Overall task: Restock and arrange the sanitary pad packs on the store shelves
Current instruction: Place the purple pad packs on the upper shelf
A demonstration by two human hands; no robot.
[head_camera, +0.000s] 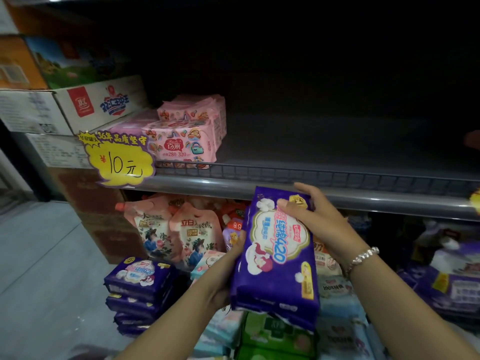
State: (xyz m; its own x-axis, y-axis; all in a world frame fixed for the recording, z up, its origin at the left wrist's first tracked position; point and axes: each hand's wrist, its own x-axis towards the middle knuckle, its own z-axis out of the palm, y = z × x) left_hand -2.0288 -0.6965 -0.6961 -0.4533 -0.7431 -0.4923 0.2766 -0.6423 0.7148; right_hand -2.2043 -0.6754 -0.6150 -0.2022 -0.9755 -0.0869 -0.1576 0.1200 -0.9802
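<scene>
Both hands [272, 245] hold purple pad packs [278, 258] below the shelf rail [311, 175].

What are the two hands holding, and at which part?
Both hold purple plastic pad packs: the left hand grips the left long edge, the right hand grips the top right corner.

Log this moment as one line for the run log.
stage: restocking | held: purple packs | left hand: grips left edge | right hand: grips top end | shelf: pink packs at left, rest dark
</scene>
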